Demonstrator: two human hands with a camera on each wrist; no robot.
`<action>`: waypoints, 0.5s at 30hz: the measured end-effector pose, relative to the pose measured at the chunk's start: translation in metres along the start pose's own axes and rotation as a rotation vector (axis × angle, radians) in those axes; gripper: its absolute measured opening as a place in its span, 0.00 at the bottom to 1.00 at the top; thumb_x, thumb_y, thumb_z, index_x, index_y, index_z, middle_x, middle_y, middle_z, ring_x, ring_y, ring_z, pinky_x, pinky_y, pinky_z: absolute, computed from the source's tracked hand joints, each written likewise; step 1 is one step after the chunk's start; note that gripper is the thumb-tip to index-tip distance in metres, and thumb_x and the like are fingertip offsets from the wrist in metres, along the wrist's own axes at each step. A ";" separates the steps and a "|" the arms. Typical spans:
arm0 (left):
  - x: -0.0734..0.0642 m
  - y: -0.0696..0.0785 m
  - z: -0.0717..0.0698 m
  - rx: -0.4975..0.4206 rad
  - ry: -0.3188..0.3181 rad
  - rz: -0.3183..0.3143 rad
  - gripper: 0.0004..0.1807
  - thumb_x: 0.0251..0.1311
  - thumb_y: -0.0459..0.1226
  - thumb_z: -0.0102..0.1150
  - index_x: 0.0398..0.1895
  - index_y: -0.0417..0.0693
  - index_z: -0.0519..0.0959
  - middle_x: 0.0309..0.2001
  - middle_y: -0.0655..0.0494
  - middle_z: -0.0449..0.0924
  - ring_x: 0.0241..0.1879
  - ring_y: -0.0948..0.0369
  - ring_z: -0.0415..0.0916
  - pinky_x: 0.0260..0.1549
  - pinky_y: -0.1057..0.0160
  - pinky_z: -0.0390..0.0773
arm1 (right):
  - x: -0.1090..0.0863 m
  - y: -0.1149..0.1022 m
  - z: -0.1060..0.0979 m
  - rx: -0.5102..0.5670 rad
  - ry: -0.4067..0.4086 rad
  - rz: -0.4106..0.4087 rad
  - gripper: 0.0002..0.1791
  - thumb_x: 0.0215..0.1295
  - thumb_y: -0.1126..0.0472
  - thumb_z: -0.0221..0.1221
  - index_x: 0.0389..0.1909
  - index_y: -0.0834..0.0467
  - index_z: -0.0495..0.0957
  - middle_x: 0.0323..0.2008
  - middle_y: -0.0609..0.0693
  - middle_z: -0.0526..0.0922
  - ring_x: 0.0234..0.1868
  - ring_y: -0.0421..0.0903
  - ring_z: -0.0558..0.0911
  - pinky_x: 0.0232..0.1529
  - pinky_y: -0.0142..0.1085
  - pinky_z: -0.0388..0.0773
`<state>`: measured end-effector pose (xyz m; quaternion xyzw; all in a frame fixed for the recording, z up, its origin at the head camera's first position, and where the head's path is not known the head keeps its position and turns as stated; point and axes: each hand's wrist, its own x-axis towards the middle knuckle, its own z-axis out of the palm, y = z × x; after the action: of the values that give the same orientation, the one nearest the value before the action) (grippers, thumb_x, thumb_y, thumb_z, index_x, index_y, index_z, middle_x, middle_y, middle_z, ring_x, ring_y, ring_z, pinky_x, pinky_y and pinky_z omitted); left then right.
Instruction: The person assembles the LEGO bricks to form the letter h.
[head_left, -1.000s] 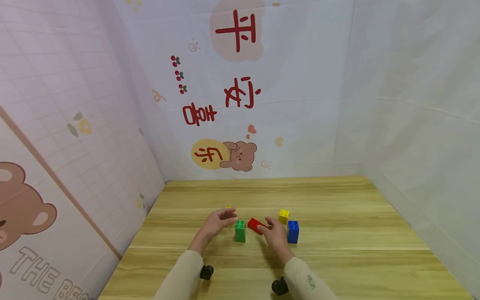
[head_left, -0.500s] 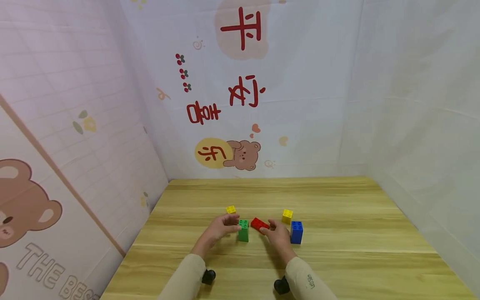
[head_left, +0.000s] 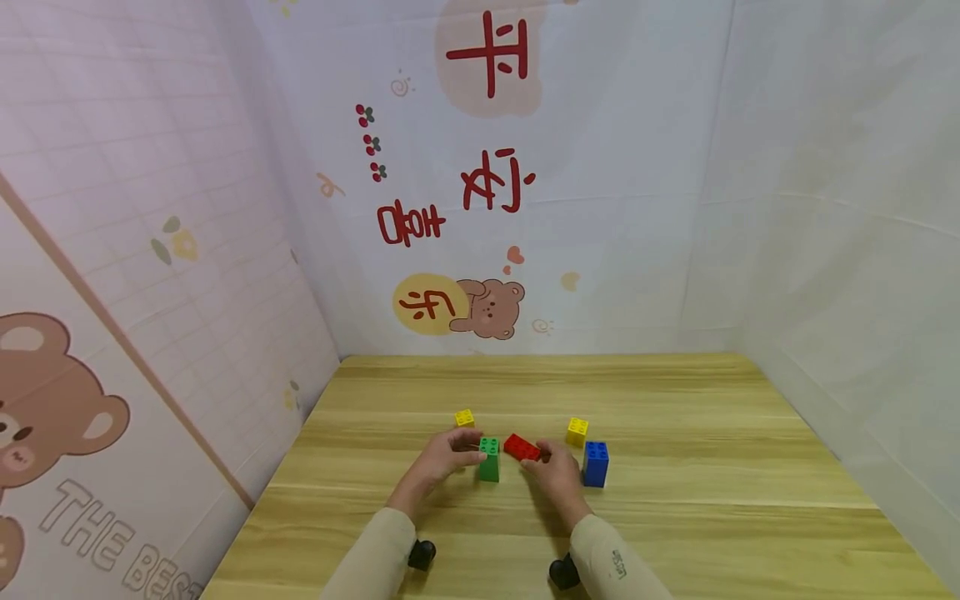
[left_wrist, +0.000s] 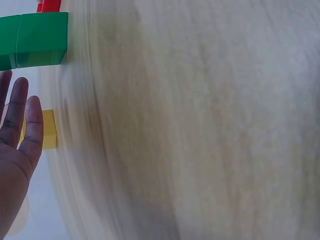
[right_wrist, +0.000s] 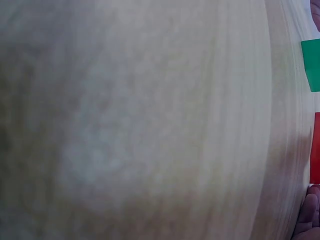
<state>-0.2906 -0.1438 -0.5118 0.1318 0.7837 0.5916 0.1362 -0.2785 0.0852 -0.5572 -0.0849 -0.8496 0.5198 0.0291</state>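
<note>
A green block (head_left: 490, 460), two bricks tall, stands upright on the table. My left hand (head_left: 446, 456) is at its left side, the thumb tip right at its edge in the head view. The left wrist view shows this hand's fingers (left_wrist: 34, 120) fairly straight, with the green block (left_wrist: 42, 40) beyond their tips. My right hand (head_left: 557, 473) pinches the near right end of a flat red brick (head_left: 521, 447) between thumb and fingers. In the right wrist view its fingertips (right_wrist: 314, 192) lie right against the red brick (right_wrist: 315, 150).
A tall blue block (head_left: 596, 465) stands just right of my right hand. One small yellow brick (head_left: 577, 430) lies behind it, another yellow brick (head_left: 465, 417) behind my left hand. The wooden table (head_left: 675, 542) is enclosed by printed fabric walls (head_left: 615, 167).
My left hand has come down slightly toward the green block, uncovering the yellow brick behind it. The right hand's fingers have settled around the red brick's end. The head view has shifted slightly.
</note>
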 end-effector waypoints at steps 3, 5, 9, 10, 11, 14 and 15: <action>0.001 0.001 0.002 0.011 0.001 -0.001 0.28 0.63 0.38 0.67 0.63 0.36 0.73 0.53 0.47 0.80 0.52 0.53 0.76 0.48 0.45 0.76 | 0.001 0.002 0.000 -0.016 0.010 -0.019 0.26 0.56 0.66 0.71 0.56 0.70 0.78 0.46 0.59 0.82 0.44 0.51 0.77 0.49 0.48 0.76; 0.002 0.000 0.003 0.018 0.003 -0.008 0.28 0.63 0.39 0.67 0.63 0.37 0.74 0.52 0.48 0.81 0.52 0.53 0.76 0.47 0.47 0.76 | 0.001 0.002 0.000 -0.027 0.010 -0.024 0.25 0.56 0.66 0.70 0.55 0.69 0.79 0.45 0.58 0.82 0.44 0.51 0.77 0.49 0.49 0.76; 0.004 -0.002 0.005 0.028 0.008 -0.018 0.27 0.62 0.39 0.68 0.62 0.38 0.75 0.51 0.49 0.81 0.51 0.54 0.76 0.47 0.50 0.77 | 0.001 0.002 -0.001 -0.033 -0.002 -0.030 0.22 0.56 0.67 0.69 0.53 0.68 0.80 0.43 0.56 0.82 0.43 0.50 0.77 0.48 0.48 0.76; 0.004 -0.002 0.005 0.027 0.009 -0.022 0.27 0.62 0.39 0.68 0.62 0.38 0.75 0.51 0.49 0.81 0.51 0.54 0.76 0.47 0.50 0.77 | 0.001 0.002 -0.001 -0.031 -0.006 -0.029 0.22 0.56 0.67 0.69 0.53 0.68 0.80 0.43 0.56 0.82 0.43 0.50 0.77 0.48 0.48 0.76; 0.004 -0.003 0.005 0.029 0.011 -0.026 0.27 0.62 0.40 0.68 0.62 0.39 0.76 0.51 0.50 0.81 0.51 0.55 0.76 0.47 0.51 0.77 | 0.001 0.002 -0.002 -0.028 -0.010 -0.030 0.22 0.57 0.67 0.68 0.53 0.68 0.80 0.44 0.56 0.82 0.43 0.50 0.77 0.49 0.48 0.76; 0.005 -0.004 0.006 0.039 0.015 -0.024 0.26 0.62 0.40 0.68 0.61 0.40 0.77 0.51 0.50 0.81 0.50 0.55 0.76 0.47 0.52 0.77 | 0.001 0.001 -0.004 -0.019 -0.015 -0.043 0.21 0.58 0.67 0.67 0.54 0.69 0.79 0.45 0.57 0.82 0.44 0.51 0.77 0.50 0.50 0.76; 0.005 -0.004 0.006 0.040 0.017 -0.026 0.25 0.62 0.40 0.68 0.61 0.40 0.77 0.50 0.50 0.81 0.50 0.55 0.76 0.47 0.52 0.77 | 0.001 0.001 -0.005 -0.019 -0.018 -0.049 0.21 0.59 0.67 0.67 0.54 0.69 0.79 0.45 0.57 0.82 0.44 0.51 0.77 0.50 0.50 0.76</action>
<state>-0.2937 -0.1377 -0.5173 0.1195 0.7981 0.5751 0.1344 -0.2783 0.0902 -0.5563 -0.0598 -0.8565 0.5116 0.0336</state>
